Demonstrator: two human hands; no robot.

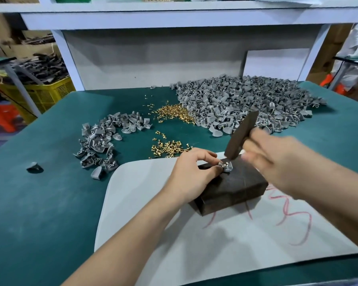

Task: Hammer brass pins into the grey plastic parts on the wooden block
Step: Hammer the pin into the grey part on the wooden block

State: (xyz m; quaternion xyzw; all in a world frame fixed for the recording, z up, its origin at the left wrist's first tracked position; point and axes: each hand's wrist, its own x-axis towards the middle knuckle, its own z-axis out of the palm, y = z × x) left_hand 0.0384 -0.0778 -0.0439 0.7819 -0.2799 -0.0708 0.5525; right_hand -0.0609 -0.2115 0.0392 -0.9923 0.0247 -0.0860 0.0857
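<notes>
A dark wooden block point(234, 188) lies on a white sheet in front of me. On its far top corner sits one grey plastic part point(226, 166) with a pin in it. My left hand point(191, 172) pinches that part from the left and steadies it on the block. My right hand point(277, 159), blurred by motion, grips a dark metal hammer head point(241, 136) whose lower end is right at the part. Loose brass pins point(167, 146) lie just beyond the block, and more brass pins point(175, 113) lie farther back.
A big heap of grey parts point(244, 104) covers the far right of the green table. A smaller pile of grey parts point(103, 141) lies to the left, with one stray part point(34, 167) near the left edge. The white sheet point(215, 244) bears red scribbles. A white shelf frame point(70, 58) stands behind.
</notes>
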